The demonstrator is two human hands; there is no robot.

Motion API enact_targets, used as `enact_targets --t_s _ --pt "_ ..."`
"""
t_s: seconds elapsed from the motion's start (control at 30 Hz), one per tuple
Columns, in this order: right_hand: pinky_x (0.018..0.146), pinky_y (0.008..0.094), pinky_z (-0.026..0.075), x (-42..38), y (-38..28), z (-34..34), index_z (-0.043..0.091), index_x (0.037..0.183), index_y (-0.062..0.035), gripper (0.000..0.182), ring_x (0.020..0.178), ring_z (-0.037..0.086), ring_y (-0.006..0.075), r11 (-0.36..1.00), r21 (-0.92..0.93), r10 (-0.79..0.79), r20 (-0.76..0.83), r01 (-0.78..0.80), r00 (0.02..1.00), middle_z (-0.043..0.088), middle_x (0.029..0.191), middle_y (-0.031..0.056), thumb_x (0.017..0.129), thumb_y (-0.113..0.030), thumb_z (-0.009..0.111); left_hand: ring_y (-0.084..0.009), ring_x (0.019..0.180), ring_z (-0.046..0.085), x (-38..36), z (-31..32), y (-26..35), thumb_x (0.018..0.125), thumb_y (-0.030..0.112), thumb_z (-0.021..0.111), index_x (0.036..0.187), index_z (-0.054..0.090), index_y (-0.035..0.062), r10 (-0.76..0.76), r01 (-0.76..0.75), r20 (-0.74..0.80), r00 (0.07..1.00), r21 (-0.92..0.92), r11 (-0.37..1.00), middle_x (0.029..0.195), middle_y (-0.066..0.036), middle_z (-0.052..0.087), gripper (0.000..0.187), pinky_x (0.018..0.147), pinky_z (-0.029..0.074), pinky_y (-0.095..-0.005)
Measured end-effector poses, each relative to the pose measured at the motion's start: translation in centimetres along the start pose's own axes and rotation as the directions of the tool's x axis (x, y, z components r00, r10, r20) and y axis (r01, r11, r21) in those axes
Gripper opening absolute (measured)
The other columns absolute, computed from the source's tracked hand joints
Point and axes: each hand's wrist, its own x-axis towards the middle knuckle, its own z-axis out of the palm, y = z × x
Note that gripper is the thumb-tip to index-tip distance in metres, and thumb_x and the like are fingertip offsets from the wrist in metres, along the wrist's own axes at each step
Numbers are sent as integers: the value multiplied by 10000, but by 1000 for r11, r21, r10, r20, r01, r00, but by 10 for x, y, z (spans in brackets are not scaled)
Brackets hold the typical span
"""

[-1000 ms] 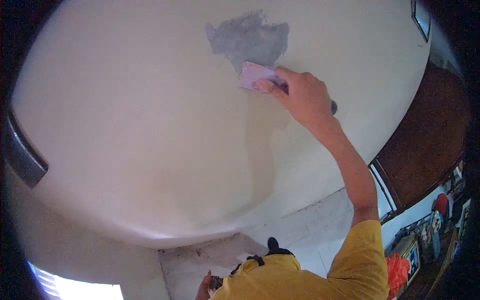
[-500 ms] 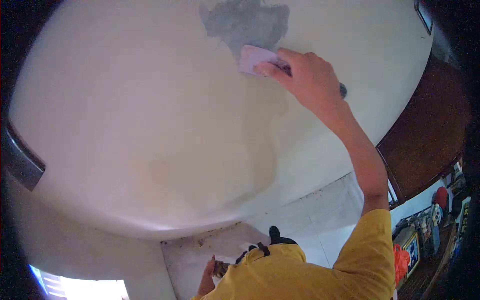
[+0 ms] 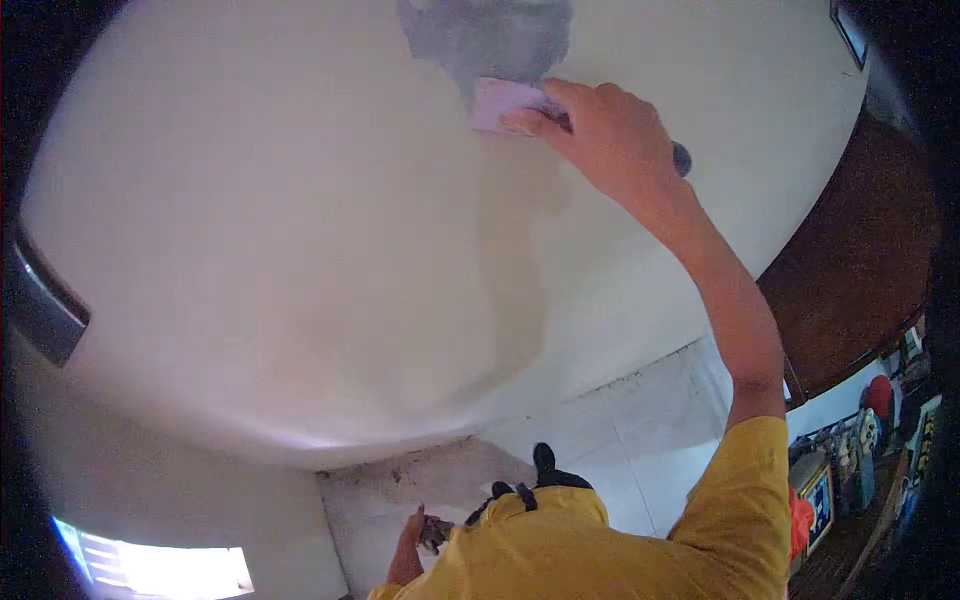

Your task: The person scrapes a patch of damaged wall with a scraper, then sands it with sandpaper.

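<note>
My right hand [image 3: 620,135] is closed around a putty knife [image 3: 500,105], its thumb along the pale pinkish blade. The knife's dark rounded handle end shows behind my wrist. The blade lies against the pale wall [image 3: 300,200], at the lower edge of a rough grey patch [image 3: 490,40]. Down near my waist, my left hand [image 3: 425,530] is partly hidden by my yellow shirt [image 3: 560,545]. Its fingers are curled by something brownish and dark that is too small to make out.
Below the wall is a pale tiled floor [image 3: 620,420] with dirt along its edge. A dark brown panel [image 3: 850,260] stands at the right, above a cluttered pile with a framed picture [image 3: 820,505] and a red bag [image 3: 800,520]. A dark ledge [image 3: 50,310] juts in at the left.
My right hand and the putty knife have shifted slightly up and left in view, still at the grey patch's lower edge. My left hand appears slightly further left.
</note>
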Motion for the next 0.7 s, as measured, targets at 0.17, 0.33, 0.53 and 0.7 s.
enact_targets --t_s 0.17,0.33,0.53,0.7 --pt "616 463 532 0 -25 -5 643 823 -75 458 690 661 328 998 -55 -40 9 40 999 651 697 154 850 -522 548 -262 757 662 -1 2 -2 928 638 239 958 697 6 38 -35 -39 999 71 997 865 -142 693 781 757 536 -391" --pt "599 459 535 7 -16 -21 641 819 -88 432 670 662 318 994 -93 -60 -4 59 998 648 684 148 850 -510 554 -262 761 661 -15 6 -4 927 639 239 961 697 4 33 -30 -34 999 73 997 869 -143 693 783 762 536 -389" --pt "582 452 535 11 -16 -32 637 819 -91 421 658 662 313 985 -160 -65 -28 59 998 649 681 136 852 -503 556 -261 767 660 -19 6 -2 927 640 240 964 698 3 15 -14 -11 1000 53 998 873 -144 692 785 769 535 -387" --pt "619 452 515 6 -3 -13 626 852 -92 490 692 639 339 985 -158 -82 -74 70 994 638 697 128 849 -573 527 -265 771 661 -11 7 3 927 640 240 976 693 -2 40 -39 -6 999 92 995 882 -147 692 788 774 535 -390"
